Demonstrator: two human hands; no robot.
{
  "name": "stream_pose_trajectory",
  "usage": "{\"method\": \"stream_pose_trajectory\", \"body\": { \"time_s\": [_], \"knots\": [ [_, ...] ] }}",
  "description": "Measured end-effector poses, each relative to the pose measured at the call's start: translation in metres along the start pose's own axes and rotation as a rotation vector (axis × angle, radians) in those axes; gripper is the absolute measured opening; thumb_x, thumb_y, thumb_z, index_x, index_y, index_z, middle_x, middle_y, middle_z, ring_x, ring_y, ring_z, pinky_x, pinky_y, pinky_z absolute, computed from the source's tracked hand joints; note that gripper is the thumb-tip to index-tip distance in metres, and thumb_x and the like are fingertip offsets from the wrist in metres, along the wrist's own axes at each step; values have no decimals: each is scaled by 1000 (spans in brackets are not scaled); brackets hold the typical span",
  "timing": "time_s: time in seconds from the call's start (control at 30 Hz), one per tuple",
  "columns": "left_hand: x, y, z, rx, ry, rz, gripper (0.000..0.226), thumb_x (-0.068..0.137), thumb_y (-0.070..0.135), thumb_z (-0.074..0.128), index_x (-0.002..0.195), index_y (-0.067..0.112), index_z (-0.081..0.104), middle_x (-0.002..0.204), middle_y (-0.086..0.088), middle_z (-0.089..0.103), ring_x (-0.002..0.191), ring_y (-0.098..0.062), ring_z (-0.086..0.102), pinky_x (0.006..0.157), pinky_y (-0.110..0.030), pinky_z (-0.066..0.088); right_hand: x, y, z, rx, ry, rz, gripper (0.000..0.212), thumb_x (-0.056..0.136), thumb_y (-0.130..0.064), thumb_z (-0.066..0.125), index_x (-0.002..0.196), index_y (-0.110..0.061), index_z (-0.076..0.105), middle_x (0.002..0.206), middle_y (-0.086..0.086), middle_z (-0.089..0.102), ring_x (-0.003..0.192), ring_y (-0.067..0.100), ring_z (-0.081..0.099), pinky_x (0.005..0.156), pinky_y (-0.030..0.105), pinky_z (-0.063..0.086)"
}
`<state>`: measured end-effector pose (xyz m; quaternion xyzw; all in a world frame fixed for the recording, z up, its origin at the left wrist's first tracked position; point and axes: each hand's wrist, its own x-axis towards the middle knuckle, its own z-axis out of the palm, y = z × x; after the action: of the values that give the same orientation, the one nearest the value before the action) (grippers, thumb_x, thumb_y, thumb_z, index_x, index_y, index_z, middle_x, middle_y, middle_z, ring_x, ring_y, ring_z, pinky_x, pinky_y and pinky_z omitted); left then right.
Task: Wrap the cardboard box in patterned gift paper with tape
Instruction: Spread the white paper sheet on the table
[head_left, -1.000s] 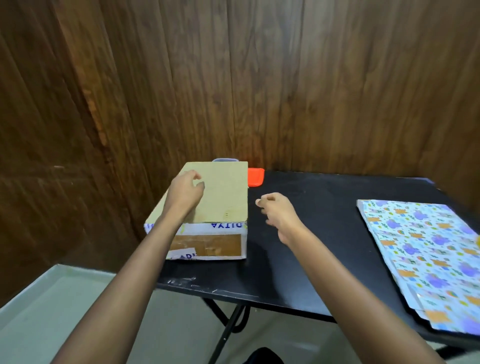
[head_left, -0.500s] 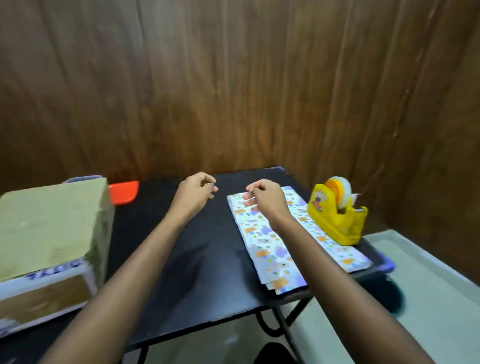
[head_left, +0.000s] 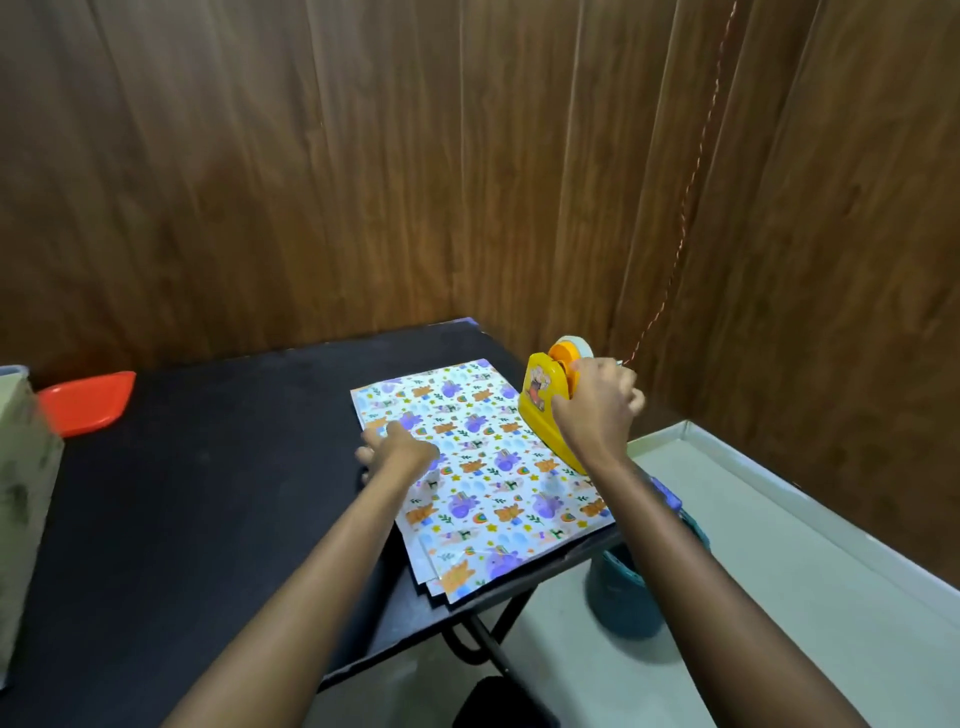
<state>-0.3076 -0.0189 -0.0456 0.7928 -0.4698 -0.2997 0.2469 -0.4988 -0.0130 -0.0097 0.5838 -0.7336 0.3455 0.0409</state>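
Diffuse, moderate indoor light; shadows soft. Left grip (head_left: 400, 451) motion-blurred at frame centre. Gift paper (head_left: 498, 467) shows sheen at its lower corner. Wall panels (head_left: 311, 182) bow toward frame edges

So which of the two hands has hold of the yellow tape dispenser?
The right hand: its fingers curl round the yellow tape dispenser. The left hand is at the left edge of the gift paper instead.

Your gift paper (head_left: 483, 467) is white, printed with purple and orange cartoon animals, rainbows and green sprigs. Your tape dispenser (head_left: 537, 400) is yellow with an orange reel. Your table (head_left: 208, 493) is black, the tray (head_left: 85, 400) red-orange, the walls (head_left: 311, 182) brown wood-grain.
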Motion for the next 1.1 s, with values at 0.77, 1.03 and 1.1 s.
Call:
{"method": "stream_pose_trajectory", "body": {
  "time_s": [0.77, 1.03, 1.1],
  "knots": [
    [-1, -7, -23, -716, -85, -191, 35, 82, -10, 61, 116, -6, 55, 124, -21, 58, 111, -34, 58, 86, -39, 49, -12, 45, 39, 589, -77, 441, 64, 72, -18, 81, 122, -11, 41, 124, 11, 56, 111, 32, 56, 82, 36, 48],
    [19, -39, -98, -768, 62, -127, 42, 75, -17, 60, 115, -5, 58, 117, -18, 61, 103, -33, 61, 89, -48, 49, -14, 51, 33, 590, -89, 400, 58, 70, -15, 82, 113, -11, 43, 116, 11, 58, 104, 30, 57, 77, 33, 44],
    [27, -54, -119, -724, -6, -190, 45, 69, -14, 64, 112, 0, 58, 117, -20, 62, 98, -37, 63, 84, -53, 50, -15, 48, 32, 580, -94, 395, 60, 72, -16, 81, 118, -9, 43, 121, 12, 57, 110, 31, 56, 84, 37, 47]
  ]
}}
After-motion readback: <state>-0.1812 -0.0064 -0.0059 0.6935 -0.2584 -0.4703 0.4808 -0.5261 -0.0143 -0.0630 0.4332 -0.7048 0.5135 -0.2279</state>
